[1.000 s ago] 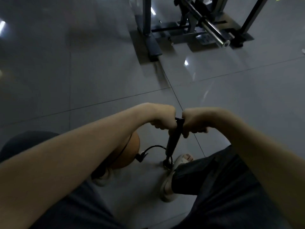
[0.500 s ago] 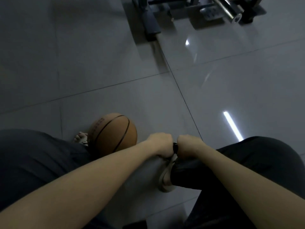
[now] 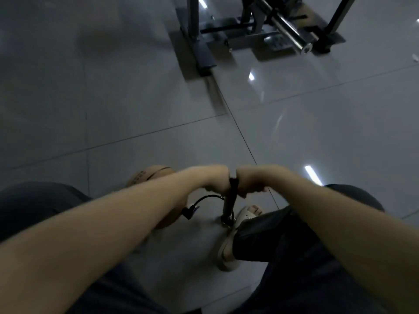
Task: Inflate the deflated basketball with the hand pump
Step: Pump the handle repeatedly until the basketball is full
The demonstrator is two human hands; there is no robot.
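Note:
A black hand pump [image 3: 229, 203] stands upright on the grey tiled floor between my legs. My left hand [image 3: 216, 179] and my right hand [image 3: 248, 181] are both closed on its T-handle, one on each side of the shaft, and part of the shaft shows below them. A short black hose [image 3: 205, 199] curves from the pump to the orange basketball [image 3: 145, 176], which lies on the floor to the left, mostly hidden behind my left forearm. My right foot in a light sandal [image 3: 235, 236] rests by the pump's base.
A metal gym rack [image 3: 204, 53] with a chrome barbell end [image 3: 297, 41] stands on the floor ahead, upper middle to right. My dark trouser legs fill the lower corners. Shiny floor tiles lie between the rack and the pump.
Half a second ago the handle was pushed down low near my foot; both hands have since pulled it up, showing the pump shaft and hose again. The camera has tilted up toward the rack.

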